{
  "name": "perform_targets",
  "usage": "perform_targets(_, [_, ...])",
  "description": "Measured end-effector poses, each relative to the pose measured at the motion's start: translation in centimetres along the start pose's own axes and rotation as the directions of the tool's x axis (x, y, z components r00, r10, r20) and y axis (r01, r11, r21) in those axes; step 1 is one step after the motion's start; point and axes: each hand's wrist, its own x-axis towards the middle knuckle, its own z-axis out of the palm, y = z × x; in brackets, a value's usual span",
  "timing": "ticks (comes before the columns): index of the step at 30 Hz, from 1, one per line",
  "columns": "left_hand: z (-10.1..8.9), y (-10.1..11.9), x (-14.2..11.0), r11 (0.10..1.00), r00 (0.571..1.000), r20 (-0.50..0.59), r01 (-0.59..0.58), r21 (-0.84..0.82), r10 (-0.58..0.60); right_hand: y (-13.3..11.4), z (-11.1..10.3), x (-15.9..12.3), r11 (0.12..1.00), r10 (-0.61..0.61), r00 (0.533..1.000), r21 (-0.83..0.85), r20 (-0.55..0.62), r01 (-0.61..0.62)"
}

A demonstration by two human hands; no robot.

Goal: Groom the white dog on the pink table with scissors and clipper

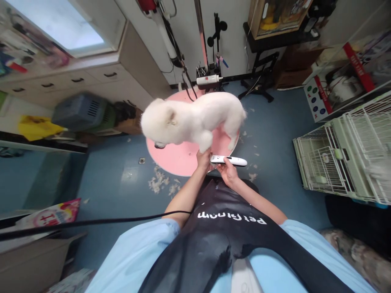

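Observation:
A white dog [195, 116] stands on a round pink grooming table [180, 158], its head toward the left. My left hand [203, 158] is closed around one of the dog's paws, lifted near the table's front edge; the paw itself is mostly hidden by the fingers. In my right hand [228, 173] lies a white pet clipper [230, 160], gripped from below with the thumb on top. The clipper's head points left and sits close to the held paw. Whether it touches the paw I cannot tell.
Cut fur [159, 180] lies on the blue floor. A tool caddy with a white bottle [209, 79] is behind the table. At right stands a wire cage [328, 156]; at left a pet carrier [79, 110]. A black cord [106, 221] crosses at left.

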Motion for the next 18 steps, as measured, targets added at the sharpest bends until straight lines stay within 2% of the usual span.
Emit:
perform_targets(10, [0.7,0.2,-0.4,0.996,0.998,-0.039,0.040,-0.084,-0.043,-0.2,-0.7,-0.1,0.998,-0.062,0.995,-0.023,0.075,0.064])
perform_targets(12, [0.8,0.2,-0.4,0.994,0.998,-0.041,0.052,-0.094,-0.056,-0.5,-1.0,0.1,0.997,-0.051,0.991,-0.045,0.123,0.056])
perform_targets(15, [0.7,0.2,-0.5,0.992,0.997,-0.016,0.072,-0.103,-0.074,-1.2,-1.3,0.5,0.998,-0.028,0.980,-0.048,0.199,0.038])
perform_targets(18, [0.6,0.3,-0.4,0.989,0.995,0.019,0.096,-0.112,-0.094,-1.9,-1.4,0.8,0.995,-0.066,0.981,-0.067,0.180,0.079])
